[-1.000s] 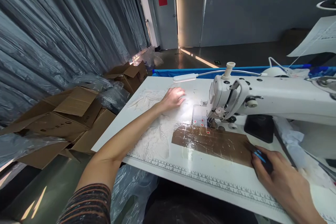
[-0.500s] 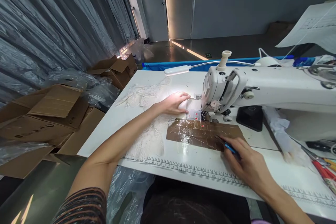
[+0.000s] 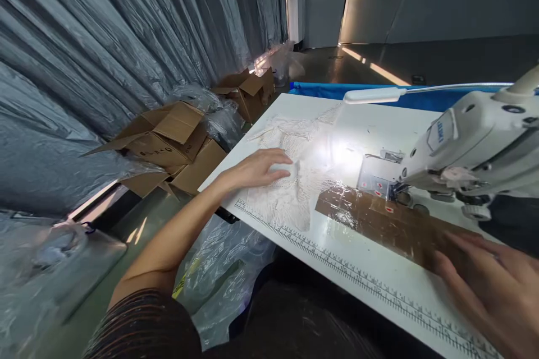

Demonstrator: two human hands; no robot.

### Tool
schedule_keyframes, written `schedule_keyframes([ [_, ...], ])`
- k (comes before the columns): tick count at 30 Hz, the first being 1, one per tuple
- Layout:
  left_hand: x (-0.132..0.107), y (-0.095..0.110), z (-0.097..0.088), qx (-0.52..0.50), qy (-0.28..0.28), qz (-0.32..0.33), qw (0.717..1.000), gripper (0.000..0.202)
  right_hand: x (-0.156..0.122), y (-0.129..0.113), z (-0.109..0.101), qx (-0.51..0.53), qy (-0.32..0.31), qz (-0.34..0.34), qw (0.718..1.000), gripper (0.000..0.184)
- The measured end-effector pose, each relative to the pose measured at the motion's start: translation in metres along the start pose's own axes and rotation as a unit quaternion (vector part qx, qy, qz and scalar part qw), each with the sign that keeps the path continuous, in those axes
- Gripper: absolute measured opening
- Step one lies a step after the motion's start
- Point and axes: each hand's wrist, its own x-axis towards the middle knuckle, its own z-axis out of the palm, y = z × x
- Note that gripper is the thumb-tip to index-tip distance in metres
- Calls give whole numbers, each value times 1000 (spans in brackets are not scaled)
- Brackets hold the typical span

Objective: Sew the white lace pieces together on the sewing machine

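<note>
My left hand (image 3: 261,169) lies on crumpled white lace fabric (image 3: 280,196) at the left of the sewing table. Its fingers are stretched out, with the thumb apart from them. Over the right end of a shiny brown taped sheet (image 3: 349,210) is my right hand (image 3: 492,277), smeared by motion. Whether it holds anything cannot be made out. Between the hands stands a white sewing machine (image 3: 475,134), its needle area beside the sheet's back edge. A bright glow falls on the table left of the needle area.
A white lamp (image 3: 374,95) on a bendable neck reaches over the table's back edge. Printed ruler marks (image 3: 337,263) run along the front edge. Open cardboard boxes (image 3: 168,134) and clear plastic stand on the floor at left, near a grey curtain (image 3: 138,28).
The view has swung left. My left hand has drawn back from near the needle onto the lace. My right hand, earlier on a slim blue-handled tool, has moved right; the tool no longer shows.
</note>
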Motion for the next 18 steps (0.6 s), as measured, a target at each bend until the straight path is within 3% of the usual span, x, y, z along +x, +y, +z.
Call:
schedule_keyframes([
  [2,-4,9,16,-7,-25,-3,1000,34,15,-20,11,7,-7,-74,997,36],
  [3,-2,13,24,-2,-23,-11,1000,34,22,-31,16,10,-4,-77,997,35],
  [7,21,16,52,28,65,-85,994,32,31,-69,27,48,-44,-94,993,32],
  [10,38,15,57,21,94,-106,990,21,27,-78,22,69,-63,-87,992,31],
  [14,43,35,45,-101,125,42,986,16,25,-78,10,122,-71,-49,989,33],
  [18,45,76,39,-202,45,130,970,15,39,-90,8,181,-56,-2,982,73],
])
